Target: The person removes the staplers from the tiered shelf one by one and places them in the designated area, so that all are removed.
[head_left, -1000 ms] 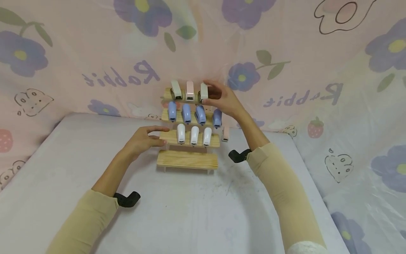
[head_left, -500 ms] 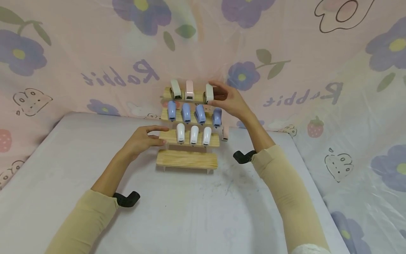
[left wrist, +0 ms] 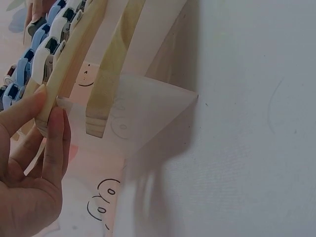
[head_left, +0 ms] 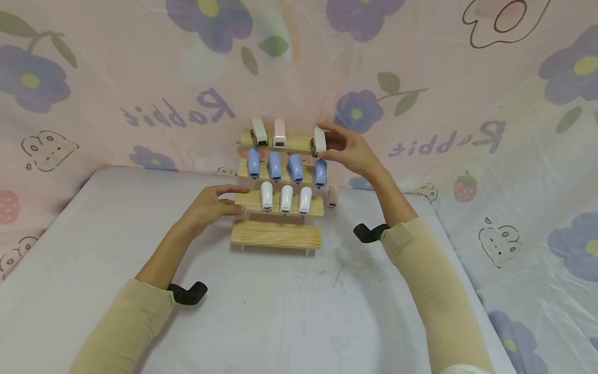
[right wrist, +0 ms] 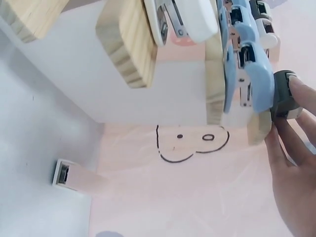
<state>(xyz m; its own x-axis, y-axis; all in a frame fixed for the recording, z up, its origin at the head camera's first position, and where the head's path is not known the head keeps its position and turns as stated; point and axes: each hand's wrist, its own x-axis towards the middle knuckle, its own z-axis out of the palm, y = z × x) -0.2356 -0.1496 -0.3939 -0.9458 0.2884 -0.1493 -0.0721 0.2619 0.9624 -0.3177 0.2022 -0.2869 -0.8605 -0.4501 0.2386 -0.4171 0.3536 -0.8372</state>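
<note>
My right hand grips a pale green-grey stapler at the right end of the top shelf. In the right wrist view, that stapler's dark side lies between thumb and fingers, by the board's end. My left hand pinches the left end of a lower wooden shelf board, thumb above and fingers beneath. Three white staplers stand on that board. Several blue staplers line the shelf behind it. Another pale green stapler and a pink stapler stand at the top left.
The bottom wooden step is at the front of the stand. A loose pink stapler stands on the white tabletop right of the stand. A printed curtain hangs close behind.
My right hand has moved the pale green-grey stapler rightward along the top shelf, widening its distance from the pink one. The left hand keeps its place on the board.
</note>
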